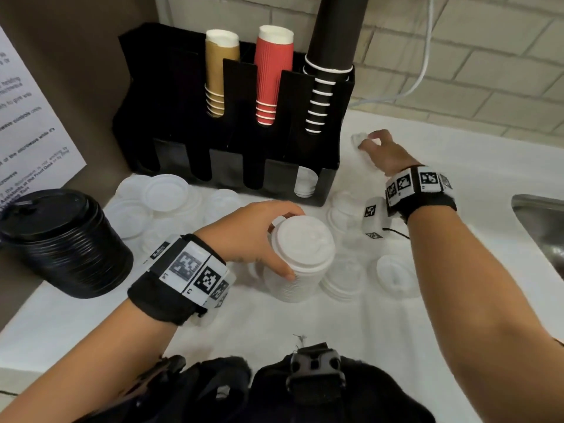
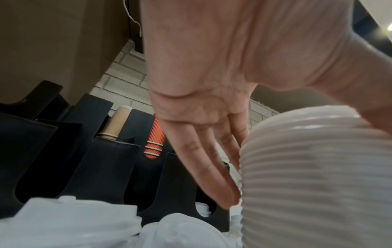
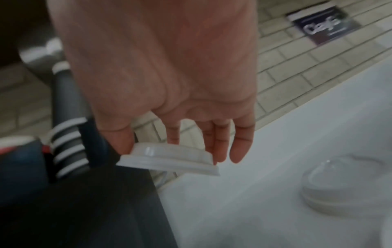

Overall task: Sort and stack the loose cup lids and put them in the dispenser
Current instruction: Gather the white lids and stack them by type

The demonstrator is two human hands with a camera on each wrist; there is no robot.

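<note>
White counter (image 1: 305, 325) holds loose lids (image 1: 166, 189) fronting dispenser (image 1: 171, 96); left hand (image 1: 244, 236) clasps stack (image 1: 300, 261), right hand (image 1: 386, 152) pinches lid (image 3: 169, 157).

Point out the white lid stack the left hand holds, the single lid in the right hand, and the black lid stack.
white lid stack (image 1: 300, 239): head view, top lid's dome.
single lid (image 3: 169, 158): right wrist view, its side wall.
black lid stack (image 1: 70, 257): head view, ribbed side.

Café counter: cup dispenser (image 1: 232, 117), sink (image 1: 540, 221)
</note>
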